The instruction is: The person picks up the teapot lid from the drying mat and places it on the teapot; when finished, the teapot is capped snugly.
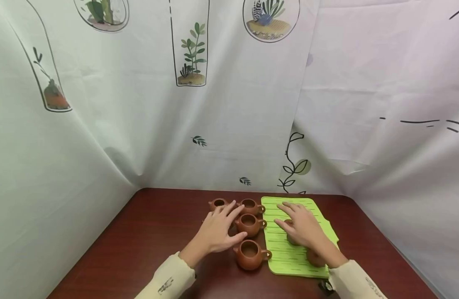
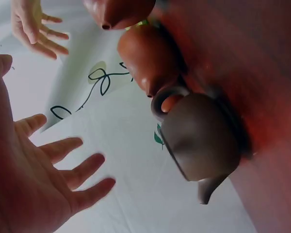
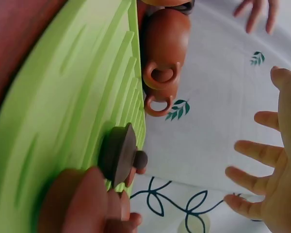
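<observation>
Left hand (image 2: 34,182) above dark teapot (image 2: 201,138)

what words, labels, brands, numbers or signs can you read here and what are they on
No readable text in any view.
Left sleeve: dark marks, too small and blurred to tell whether they are letters.
Right sleeve: faint marks near the edge, also unreadable.
Brown teapots and green mat: no lettering that I can make out.
White cloth: drawn plants and lines, no legible words.
</observation>
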The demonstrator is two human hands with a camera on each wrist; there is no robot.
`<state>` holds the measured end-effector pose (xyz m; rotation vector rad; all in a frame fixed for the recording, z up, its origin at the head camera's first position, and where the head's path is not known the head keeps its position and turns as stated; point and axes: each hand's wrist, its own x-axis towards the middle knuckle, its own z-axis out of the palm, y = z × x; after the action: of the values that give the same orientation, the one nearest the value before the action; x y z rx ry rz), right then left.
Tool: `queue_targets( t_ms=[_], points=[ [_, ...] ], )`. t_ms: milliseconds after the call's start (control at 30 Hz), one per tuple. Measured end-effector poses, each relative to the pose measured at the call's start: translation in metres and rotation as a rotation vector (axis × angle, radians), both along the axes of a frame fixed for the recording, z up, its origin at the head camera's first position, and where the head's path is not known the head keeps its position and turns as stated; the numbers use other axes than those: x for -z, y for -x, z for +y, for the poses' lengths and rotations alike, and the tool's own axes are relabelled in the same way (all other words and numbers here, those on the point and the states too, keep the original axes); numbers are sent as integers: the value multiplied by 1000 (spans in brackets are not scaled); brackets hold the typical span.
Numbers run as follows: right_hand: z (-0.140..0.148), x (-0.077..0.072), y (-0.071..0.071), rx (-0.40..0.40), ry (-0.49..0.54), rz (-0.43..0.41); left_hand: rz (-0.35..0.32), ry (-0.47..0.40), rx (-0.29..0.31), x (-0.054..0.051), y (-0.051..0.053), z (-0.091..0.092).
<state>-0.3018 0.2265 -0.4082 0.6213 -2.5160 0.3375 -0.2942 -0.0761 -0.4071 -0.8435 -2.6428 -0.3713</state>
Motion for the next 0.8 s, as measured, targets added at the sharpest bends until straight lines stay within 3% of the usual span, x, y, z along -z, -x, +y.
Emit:
queue_targets(
  t_ms=[100,267,533,800],
  points=[
    [7,2,-7,-22,67,-22,-44,-39,11,4,-8,-3],
    [19,2,-19,-64,139,-58,-94,-33,18,12,-18,-8],
    [39,11,-33,-198,313,-168,-220,-100,64,22,-25,-9],
    [58,19,-51,-202,361,-195,-236,-138,105,30,-30,-2]
  ],
)
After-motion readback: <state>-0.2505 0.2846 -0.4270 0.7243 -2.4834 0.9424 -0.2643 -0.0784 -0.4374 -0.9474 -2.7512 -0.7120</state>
